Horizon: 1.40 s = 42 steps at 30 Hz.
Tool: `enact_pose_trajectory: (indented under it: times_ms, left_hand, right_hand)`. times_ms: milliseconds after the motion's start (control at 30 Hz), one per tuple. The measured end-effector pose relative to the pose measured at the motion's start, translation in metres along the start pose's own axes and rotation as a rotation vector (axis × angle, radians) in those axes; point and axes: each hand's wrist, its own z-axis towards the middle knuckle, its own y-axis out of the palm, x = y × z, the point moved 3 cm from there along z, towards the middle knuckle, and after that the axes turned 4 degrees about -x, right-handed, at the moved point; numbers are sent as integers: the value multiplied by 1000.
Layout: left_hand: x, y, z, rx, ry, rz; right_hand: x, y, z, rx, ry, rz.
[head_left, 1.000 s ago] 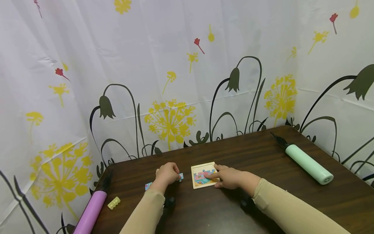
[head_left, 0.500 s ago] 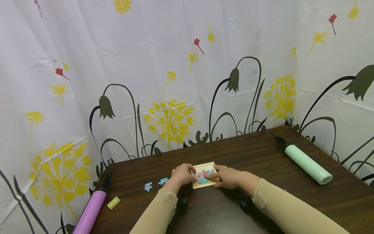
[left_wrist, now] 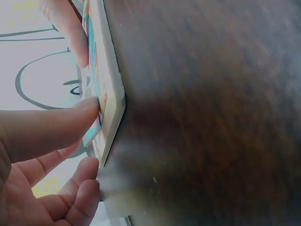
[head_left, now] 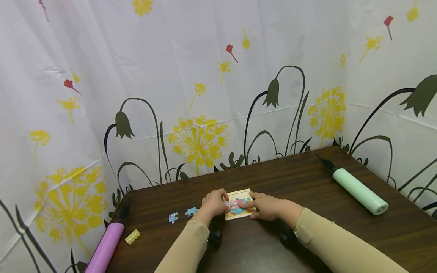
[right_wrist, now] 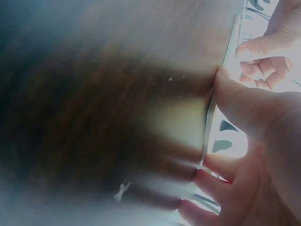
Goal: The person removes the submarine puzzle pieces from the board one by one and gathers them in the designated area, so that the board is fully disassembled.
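Observation:
A small square wooden puzzle tray [head_left: 243, 215] lies on the dark table, with pastel jigsaw pieces fitted in part of it. At its left side my left hand [head_left: 213, 204] pinches a puzzle piece [left_wrist: 91, 134] between thumb and fingers, tilted low over the tray; the head view mostly hides this piece. My right hand [head_left: 268, 207] grips the tray's right side, thumb at the near edge and other fingers around the far side, one finger reaching over the pieces. To the left lie two loose blue puzzle pieces, one nearer [head_left: 173, 217] and one partly behind the left wrist [head_left: 191, 211].
A yellow toy block [head_left: 132, 237] sits farther left, near a purple hand pump [head_left: 105, 248] along the table's left edge. A mint green hand pump [head_left: 360, 190] lies at the right. Behind the table [head_left: 283, 178] hangs a flower-printed curtain [head_left: 211, 83].
My left hand has carried a puzzle piece rightward from the table to the tray's left side, uncovering the loose pieces. My right hand stays on the tray.

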Motion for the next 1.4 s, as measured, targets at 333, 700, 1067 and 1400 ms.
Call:
enact_pose_trajectory:
  times_ms: [333, 700, 1067, 1400]
  left_hand:
    - [2, 1, -1, -8, -3, -113]
    - [-1, -2, -1, 17, -4, -279]
    - [-5, -1, -2, 3, -24, -319]
    - [-15, -21, -7, 81, 27, -373]
  right_hand:
    - [0, 1, 1, -2, 7, -7]
    - [2, 1, 3, -8, 28, -12]
    - [3, 1, 3, -10, 23, -8]
    - [1, 3, 3, -18, 26, 13]
